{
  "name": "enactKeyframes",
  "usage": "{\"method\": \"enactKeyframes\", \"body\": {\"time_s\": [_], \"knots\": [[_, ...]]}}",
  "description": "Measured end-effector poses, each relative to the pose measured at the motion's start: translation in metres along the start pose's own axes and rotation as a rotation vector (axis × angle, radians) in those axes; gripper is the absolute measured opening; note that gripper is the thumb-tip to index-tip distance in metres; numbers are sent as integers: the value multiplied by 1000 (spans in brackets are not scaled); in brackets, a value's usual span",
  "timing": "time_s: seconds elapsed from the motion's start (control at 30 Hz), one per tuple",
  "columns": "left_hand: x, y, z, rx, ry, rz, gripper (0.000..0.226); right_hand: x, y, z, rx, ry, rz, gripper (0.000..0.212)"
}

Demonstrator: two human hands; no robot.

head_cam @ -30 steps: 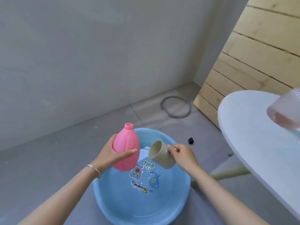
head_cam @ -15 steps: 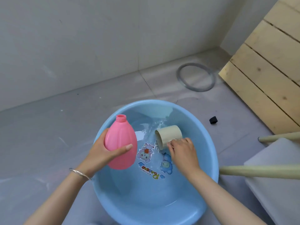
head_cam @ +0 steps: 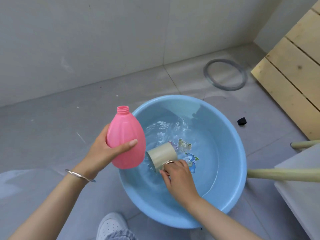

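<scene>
Over grey floor tiles (head_cam: 52, 127), left hand (head_cam: 102, 151) grips pink bottle (head_cam: 125, 135), right hand (head_cam: 178, 177) grips cup (head_cam: 162, 154) in blue basin (head_cam: 230, 153); decal (head_cam: 190, 156) text illegible.

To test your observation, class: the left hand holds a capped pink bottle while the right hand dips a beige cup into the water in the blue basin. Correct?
Not quite: the head view shows the pink bottle uncapped, its threaded neck open. Otherwise yes: the left hand holds it while the right hand dips the beige cup into the water in the blue basin.
</scene>
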State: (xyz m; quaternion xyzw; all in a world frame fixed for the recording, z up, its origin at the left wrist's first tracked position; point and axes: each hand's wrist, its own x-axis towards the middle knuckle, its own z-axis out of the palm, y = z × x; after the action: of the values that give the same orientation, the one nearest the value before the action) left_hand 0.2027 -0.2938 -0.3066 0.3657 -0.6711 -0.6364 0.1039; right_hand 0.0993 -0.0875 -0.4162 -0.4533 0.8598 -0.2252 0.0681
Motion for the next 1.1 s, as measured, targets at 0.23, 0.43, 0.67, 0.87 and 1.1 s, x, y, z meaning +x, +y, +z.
{"method": "enactKeyframes", "body": {"time_s": [0.23, 0.43, 0.67, 0.87, 1.1], "knots": [[6, 1, 0, -84, 49, 5, 103, -6, -17, -8, 428, -145, 234, 35], [11, 3, 6, -127, 51, 36, 103, -4, -8, -29, 914, -227, 515, 38], [16, 2, 21, -109, 18, 80, 108, -23, 15, -72, 1166, -24, 596, 42], [20, -5, 51, 98, -70, 115, 88, -31, 36, -131, 1233, 305, 593, 54], [24, -20, 80, 379, -236, 231, 88, -25, 50, -172, 1115, 443, 624, 57]]}}
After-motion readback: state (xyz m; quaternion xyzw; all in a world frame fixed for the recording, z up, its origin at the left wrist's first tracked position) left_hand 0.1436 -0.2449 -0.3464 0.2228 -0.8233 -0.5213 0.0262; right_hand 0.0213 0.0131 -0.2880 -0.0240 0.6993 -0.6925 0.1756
